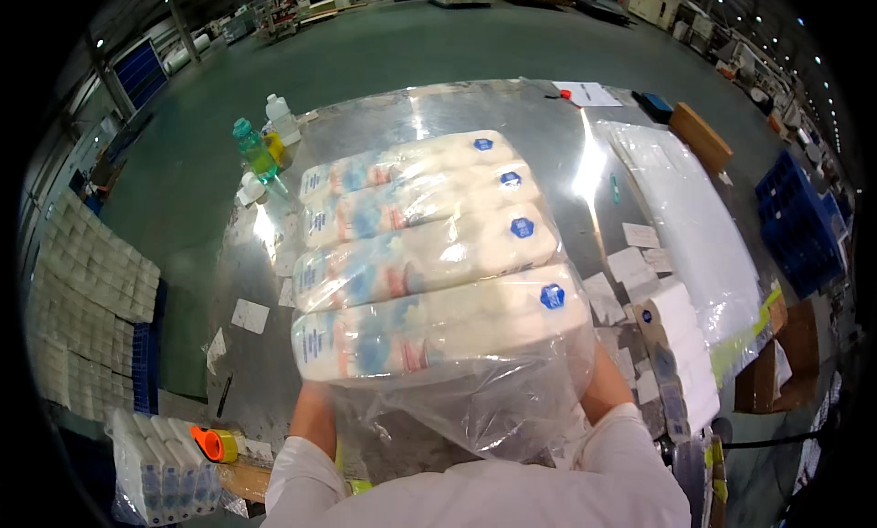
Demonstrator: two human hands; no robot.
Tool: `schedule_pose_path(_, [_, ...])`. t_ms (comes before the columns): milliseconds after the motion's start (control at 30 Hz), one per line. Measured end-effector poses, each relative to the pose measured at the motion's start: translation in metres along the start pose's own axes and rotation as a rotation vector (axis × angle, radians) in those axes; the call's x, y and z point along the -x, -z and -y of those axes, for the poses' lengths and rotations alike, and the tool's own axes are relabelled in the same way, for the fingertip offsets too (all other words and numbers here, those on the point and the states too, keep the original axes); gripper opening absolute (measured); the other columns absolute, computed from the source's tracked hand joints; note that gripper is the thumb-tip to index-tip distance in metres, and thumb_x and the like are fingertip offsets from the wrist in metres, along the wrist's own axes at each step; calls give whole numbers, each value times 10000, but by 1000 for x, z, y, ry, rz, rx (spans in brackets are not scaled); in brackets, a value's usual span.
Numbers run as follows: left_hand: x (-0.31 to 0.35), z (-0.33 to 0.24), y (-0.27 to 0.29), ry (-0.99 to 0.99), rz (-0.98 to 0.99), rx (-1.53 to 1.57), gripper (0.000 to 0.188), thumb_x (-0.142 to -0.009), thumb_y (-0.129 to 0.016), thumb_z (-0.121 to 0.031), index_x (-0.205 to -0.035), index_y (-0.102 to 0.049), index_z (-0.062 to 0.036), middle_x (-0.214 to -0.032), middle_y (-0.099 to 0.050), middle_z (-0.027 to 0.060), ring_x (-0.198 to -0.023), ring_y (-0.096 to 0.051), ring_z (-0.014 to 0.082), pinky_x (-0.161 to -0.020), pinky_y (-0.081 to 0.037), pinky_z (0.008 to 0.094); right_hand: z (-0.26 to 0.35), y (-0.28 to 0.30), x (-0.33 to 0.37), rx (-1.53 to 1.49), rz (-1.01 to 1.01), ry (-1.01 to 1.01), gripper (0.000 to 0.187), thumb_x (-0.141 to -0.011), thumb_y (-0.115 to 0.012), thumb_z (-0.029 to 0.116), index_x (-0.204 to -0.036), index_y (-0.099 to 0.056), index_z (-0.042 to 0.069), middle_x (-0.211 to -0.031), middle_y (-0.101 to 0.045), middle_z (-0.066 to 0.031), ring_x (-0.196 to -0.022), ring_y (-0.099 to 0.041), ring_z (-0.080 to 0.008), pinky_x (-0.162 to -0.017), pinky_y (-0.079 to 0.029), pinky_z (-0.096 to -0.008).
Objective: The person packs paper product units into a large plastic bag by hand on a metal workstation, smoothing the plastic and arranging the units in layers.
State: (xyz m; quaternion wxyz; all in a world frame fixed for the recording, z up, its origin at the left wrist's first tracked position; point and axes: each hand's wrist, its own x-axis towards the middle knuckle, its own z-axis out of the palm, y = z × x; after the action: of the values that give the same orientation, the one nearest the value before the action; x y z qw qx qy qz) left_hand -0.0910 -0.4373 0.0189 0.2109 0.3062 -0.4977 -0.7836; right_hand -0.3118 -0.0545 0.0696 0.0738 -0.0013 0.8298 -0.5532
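A large clear plastic bag (438,391) lies in front of me on the metal table. Inside it are several long wrapped packs of white paper rolls (457,332), stacked in rows, with blue and pink print and blue badges at their right ends. The loose end of the bag hangs crumpled toward my body. My left hand (315,407) reaches under the near left corner of the bag, and only the wrist shows. On the near right side, my right hand (605,382) goes behind the bag. The fingers of both hands are hidden.
Bottles (256,149) stand at the table's far left. An orange and yellow tape dispenser (215,444) sits near left, beside another bagged pack (160,469). Flat plastic bags (685,217) and a single roll pack (676,354) lie right. Stacked rolls (87,300) fill the left side.
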Motion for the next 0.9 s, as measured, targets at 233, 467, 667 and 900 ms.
schedule_pose_path(233, [-9,-11,14,8,-55,0,480,-864,-411,-266,-1284,-297,-64,-1265,-380,108,-1172,-368,260,-979,-321,388,6,7,-14,19,7,-2,514,-882,-368,418,-1309,-286,143,-1247,-426,-65,-1117,-413,-216,-922,-319,-389])
schedule_pose_path(467, [-12,-6,12,20,-75,0,470,-871,-397,-296,-1270,-319,-59,-1266,-377,109,-1173,-363,262,-981,-315,393,6,11,-5,8,35,-9,525,-880,-367,430,-1309,-285,139,-1253,-421,-67,-1122,-409,-220,-926,-315,-394])
schedule_pose_path(667, [-15,-7,10,45,-40,-20,467,-876,-385,-321,-1257,-338,-55,-1267,-375,110,-1174,-359,263,-983,-310,397,-2,14,10,-56,35,-27,535,-878,-367,440,-1310,-284,136,-1258,-416,-69,-1126,-406,-224,-929,-313,-398])
schedule_pose_path(900, [29,-6,20,114,58,-11,469,-883,-370,-351,-1243,-359,-51,-1267,-372,111,-1175,-354,265,-985,-304,402,4,2,44,-465,146,-63,546,-875,-366,452,-1310,-282,132,-1264,-411,-71,-1131,-402,-228,-933,-310,-402])
